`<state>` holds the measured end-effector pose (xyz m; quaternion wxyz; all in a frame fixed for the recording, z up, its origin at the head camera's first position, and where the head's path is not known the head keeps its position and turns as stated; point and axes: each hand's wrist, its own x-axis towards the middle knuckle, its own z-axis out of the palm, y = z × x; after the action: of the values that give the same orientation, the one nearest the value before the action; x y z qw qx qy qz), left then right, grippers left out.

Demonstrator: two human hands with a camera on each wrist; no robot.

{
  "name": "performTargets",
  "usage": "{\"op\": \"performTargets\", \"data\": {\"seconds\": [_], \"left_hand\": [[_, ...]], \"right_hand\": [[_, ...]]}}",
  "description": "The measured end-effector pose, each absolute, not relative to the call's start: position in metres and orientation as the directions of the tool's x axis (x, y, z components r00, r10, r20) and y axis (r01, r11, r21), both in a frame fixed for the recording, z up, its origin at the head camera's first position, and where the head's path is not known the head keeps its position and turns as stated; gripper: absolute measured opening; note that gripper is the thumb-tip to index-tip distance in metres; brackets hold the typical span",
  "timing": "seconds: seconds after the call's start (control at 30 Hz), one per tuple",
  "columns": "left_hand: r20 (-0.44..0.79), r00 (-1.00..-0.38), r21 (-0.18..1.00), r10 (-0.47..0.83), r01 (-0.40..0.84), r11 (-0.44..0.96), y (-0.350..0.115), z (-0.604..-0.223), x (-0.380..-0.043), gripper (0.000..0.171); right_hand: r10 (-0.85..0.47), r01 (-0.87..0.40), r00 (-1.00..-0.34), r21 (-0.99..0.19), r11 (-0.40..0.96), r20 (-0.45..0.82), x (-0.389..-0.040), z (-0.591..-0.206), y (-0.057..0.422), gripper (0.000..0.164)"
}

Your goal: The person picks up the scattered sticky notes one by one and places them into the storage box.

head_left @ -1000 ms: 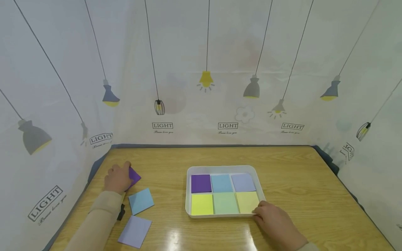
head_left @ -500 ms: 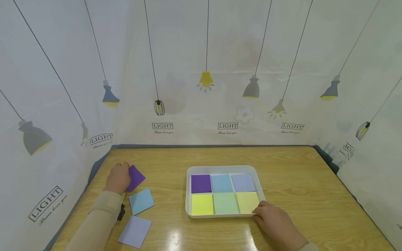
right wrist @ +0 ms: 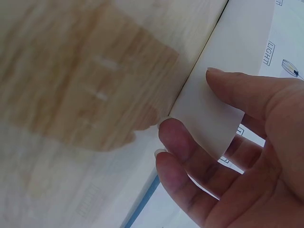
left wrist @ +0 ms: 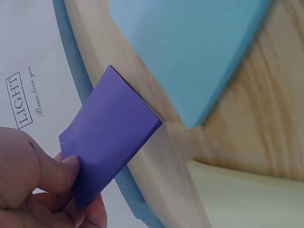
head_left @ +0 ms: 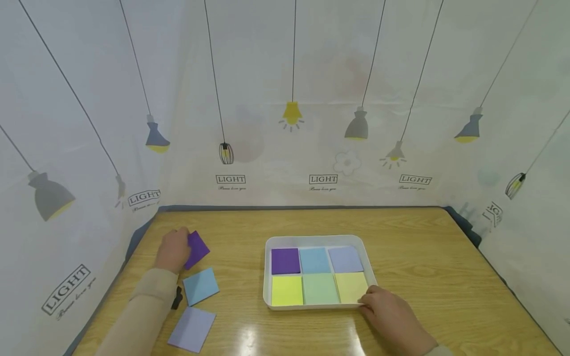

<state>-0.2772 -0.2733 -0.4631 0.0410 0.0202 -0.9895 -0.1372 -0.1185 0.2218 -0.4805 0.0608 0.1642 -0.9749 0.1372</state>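
My left hand (head_left: 172,249) pinches a purple sticky note pad (head_left: 197,249) at the table's left side. In the left wrist view, the thumb lies on top of the purple sticky note pad (left wrist: 111,128), and curled fingers show beneath it. A light blue pad (head_left: 201,286) and a lilac pad (head_left: 192,329) lie nearer me. At the near right corner of a white tray (head_left: 311,307), my right hand (head_left: 394,316) grips the rim. The right wrist view has the thumb on one side of the tray wall (right wrist: 209,104) and fingers on the other.
Inside the tray lie two rows of pads: purple (head_left: 285,261), blue (head_left: 315,260) and lilac (head_left: 345,259) behind, yellow (head_left: 287,290), green (head_left: 320,288) and pale yellow (head_left: 350,287) in front. A pale yellow pad (left wrist: 251,194) appears beside the blue one in the left wrist view.
My left hand has shifted slightly right with the purple sticky note pad, which shows more now. The sleeve has come to cover a yellow edge beside the blue pad. My right hand keeps still.
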Motion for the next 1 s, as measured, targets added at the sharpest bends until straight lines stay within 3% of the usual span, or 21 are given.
{"op": "performTargets", "data": {"seconds": [1.0], "left_hand": [[-0.019, -0.999, 0.305, 0.045, 0.037, 0.951, -0.217, -0.447, -0.286, 0.034]], "right_hand": [[-0.311, -0.36, -0.925, -0.247, 0.899, 0.216, -0.118, -0.486, 0.222, 0.004]]}}
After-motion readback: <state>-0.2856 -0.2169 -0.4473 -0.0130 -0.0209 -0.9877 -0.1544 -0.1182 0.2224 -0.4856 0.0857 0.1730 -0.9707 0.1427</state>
